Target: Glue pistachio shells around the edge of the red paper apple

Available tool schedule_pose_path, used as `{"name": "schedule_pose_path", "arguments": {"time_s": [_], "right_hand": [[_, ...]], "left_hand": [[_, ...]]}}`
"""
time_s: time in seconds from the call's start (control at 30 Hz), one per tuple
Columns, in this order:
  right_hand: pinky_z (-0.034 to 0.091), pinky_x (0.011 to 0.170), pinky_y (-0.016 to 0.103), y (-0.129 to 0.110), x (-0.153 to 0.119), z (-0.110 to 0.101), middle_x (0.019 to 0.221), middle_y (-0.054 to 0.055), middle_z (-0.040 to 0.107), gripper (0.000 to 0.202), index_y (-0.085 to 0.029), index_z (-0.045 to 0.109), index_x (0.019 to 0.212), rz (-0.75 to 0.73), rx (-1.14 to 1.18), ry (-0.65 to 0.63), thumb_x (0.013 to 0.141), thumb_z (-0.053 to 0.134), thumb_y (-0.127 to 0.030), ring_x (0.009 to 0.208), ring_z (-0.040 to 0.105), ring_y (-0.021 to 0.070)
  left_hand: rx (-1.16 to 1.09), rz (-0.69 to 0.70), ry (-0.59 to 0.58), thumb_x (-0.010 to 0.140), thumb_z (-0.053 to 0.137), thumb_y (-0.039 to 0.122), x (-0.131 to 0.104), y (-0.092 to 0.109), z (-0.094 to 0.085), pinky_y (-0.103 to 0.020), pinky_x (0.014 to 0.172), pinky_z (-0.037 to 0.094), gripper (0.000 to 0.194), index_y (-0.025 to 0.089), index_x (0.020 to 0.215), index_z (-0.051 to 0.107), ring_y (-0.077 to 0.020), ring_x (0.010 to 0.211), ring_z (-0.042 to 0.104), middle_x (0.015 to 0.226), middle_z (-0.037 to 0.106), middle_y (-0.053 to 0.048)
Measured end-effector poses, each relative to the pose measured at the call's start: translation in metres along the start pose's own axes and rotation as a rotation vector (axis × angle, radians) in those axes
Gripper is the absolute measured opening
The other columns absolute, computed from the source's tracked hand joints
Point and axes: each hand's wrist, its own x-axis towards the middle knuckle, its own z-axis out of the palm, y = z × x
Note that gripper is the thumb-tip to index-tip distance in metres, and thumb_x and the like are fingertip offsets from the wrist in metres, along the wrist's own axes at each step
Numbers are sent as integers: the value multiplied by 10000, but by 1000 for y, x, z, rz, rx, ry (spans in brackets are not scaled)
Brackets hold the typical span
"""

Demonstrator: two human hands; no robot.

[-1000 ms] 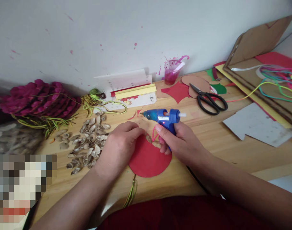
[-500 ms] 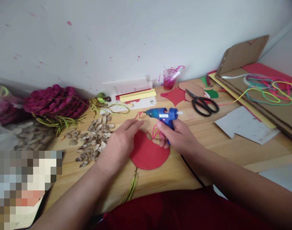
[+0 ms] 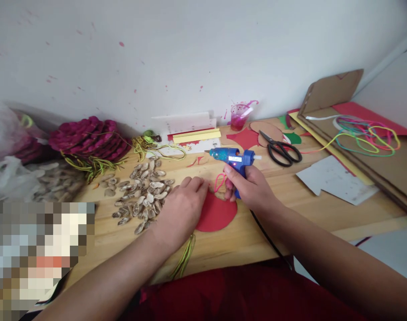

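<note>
Red disc [image 3: 220, 216] on tabletop [image 3: 223, 249], between hands. Left hand [image 3: 186, 203] over disc's left edge, fingers bunched together — whether pinching anything, cannot tell. Right hand [image 3: 249, 185] wrapped round grip of blue glue gun [image 3: 241, 162], its tip pointing left. Pink loop [image 3: 216, 183] near disc's top, by right hand. Peanut shells [image 3: 144, 196] beside left hand; black scissors [image 3: 274, 142] right of gun.

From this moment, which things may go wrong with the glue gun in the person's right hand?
The glue gun shows a lit light, so its tip may be hot; the left hand is near and could get burned. The black cord, trailing from below the right hand, might snag.
</note>
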Motion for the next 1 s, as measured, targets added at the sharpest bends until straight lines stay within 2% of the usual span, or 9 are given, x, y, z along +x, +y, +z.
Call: {"name": "schedule_pose_path", "arguments": {"time_s": [0.4,0.63,0.8,1.0], "right_hand": [[491,401,218,-3,-1,0,565,-23,575,493,-192,549,702,-12,-25,14,836,704,-641,446,618,127],[500,417,237,-2,-1,1,591,-8,587,499,-193,594,756,-6,33,43,791,739,-669,484,627,149],[500,421,232,1,1,1,613,-12,596,471,-194,619,846,-33,78,65,796,753,-642,524,634,154],[506,422,214,7,6,-1,620,-12,607,467,-182,623,838,-69,58,68,823,733,-636,527,624,134]], "left_hand": [[39,-29,-31,1003,472,151,2,4,-4,-429,860,591,263,117,1192,652,-293,1080,612,1151,658,-128],[53,-4,-2,1005,470,151,3,2,-2,-419,790,584,244,124,1150,665,-285,1036,618,1112,663,-129],[58,7,29,1004,467,146,2,0,1,-423,786,584,232,129,1100,678,-282,1015,625,1053,663,-111],[17,20,39,986,494,133,2,-1,1,-423,840,580,239,122,1128,686,-283,1026,621,1065,662,-113]]}}
